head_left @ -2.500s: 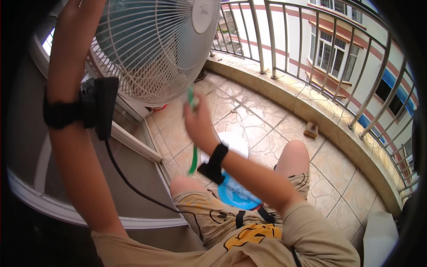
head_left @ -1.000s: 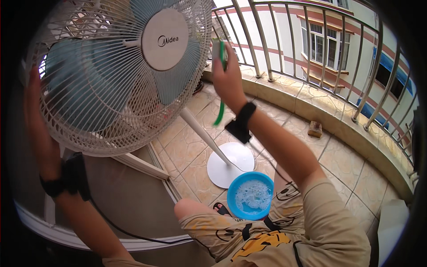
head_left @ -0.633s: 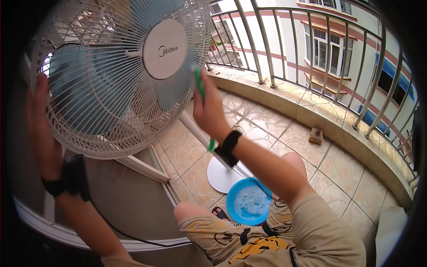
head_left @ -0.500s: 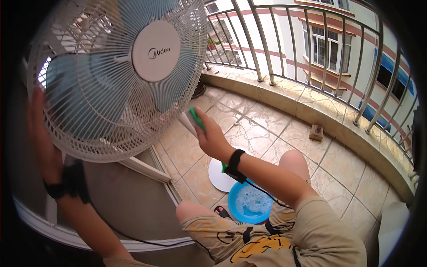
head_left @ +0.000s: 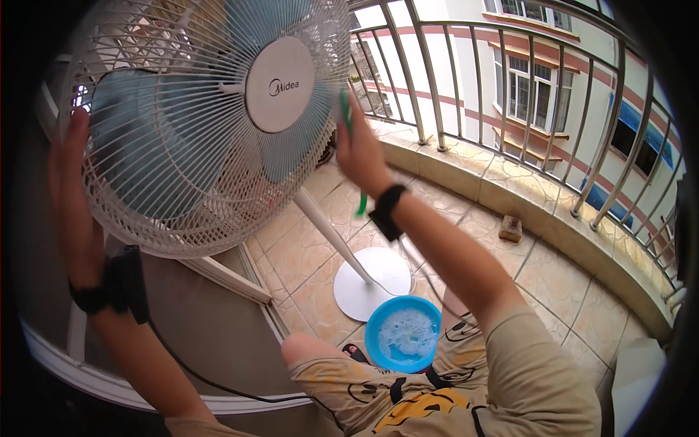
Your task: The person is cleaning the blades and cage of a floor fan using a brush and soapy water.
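Raised since half a second ago, the right hand [head_left: 362,156] grips a green tool [head_left: 346,111] beside the fan [head_left: 280,91] standing ahead; the left hand [head_left: 76,204] lies unclenched along its left rim. Work seems underway; what remains is unclear.

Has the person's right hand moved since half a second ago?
Yes, upward in the picture: the right hand was about level with the small brown block, and now shows well above it.
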{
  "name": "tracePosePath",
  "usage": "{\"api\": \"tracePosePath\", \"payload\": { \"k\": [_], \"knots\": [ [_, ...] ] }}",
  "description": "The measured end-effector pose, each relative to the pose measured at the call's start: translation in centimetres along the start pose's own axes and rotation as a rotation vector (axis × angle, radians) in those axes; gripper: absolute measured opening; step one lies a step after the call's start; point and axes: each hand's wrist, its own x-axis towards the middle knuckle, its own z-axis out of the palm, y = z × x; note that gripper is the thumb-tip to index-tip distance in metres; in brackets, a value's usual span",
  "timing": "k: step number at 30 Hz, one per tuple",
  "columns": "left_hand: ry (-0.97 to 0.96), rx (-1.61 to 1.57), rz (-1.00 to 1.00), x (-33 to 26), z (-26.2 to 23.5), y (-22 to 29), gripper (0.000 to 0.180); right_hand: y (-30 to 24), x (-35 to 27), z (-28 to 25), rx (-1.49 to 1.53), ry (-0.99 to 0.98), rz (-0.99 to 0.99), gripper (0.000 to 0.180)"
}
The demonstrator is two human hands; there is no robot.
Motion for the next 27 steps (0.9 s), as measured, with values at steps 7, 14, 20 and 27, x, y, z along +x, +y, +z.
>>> {"api": "tracePosePath", "payload": {
  "k": [7,14,20,27],
  "knots": [
    [0.172,-0.693,-0.601,1.4,0.8,2.1,0.048,0.2,-6.8,-2.3,-0.098,-0.119,-0.021,0.057],
    [0.095,-0.362,-0.252,1.3,1.6,3.9,0.046,-4.0,8.4,-3.4,-0.127,0.115,-0.038,0.05],
    [0.059,-0.38,-0.312,0.5,1.3,3.6,0.045,-6.4,-8.1,3.7,0.002,-0.025,-0.003,0.058],
    [0.09,-0.532,-0.429,0.3,1.1,3.0,0.047,-5.0,-18.8,3.0,0.065,-0.12,0.427,0.06]
  ]
}}
